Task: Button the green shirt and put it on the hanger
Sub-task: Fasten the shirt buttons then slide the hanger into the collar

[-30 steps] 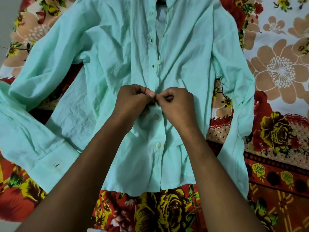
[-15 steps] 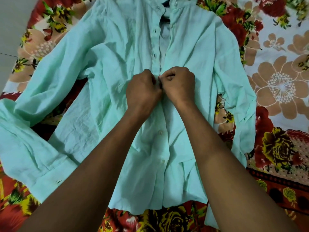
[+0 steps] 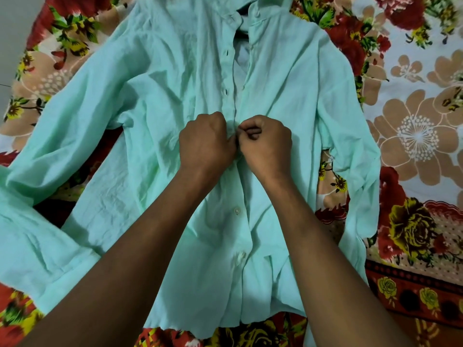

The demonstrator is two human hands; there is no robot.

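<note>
the green shirt (image 3: 160,101) lay face up on a floral bedsheet (image 3: 413,131) (collar at the far end), its placket pinched at mid-chest by the curled fingers of the left hand (image 3: 206,141) and right hand (image 3: 265,144).

Item count: one green shirt (image 3: 155,101); one floral bedsheet (image 3: 413,136) beneath it. Hands: two, left hand (image 3: 206,144) and right hand (image 3: 266,144). Fastened buttons visible near the hem: two. Open buttonholes visible on the far placket: two.
</note>
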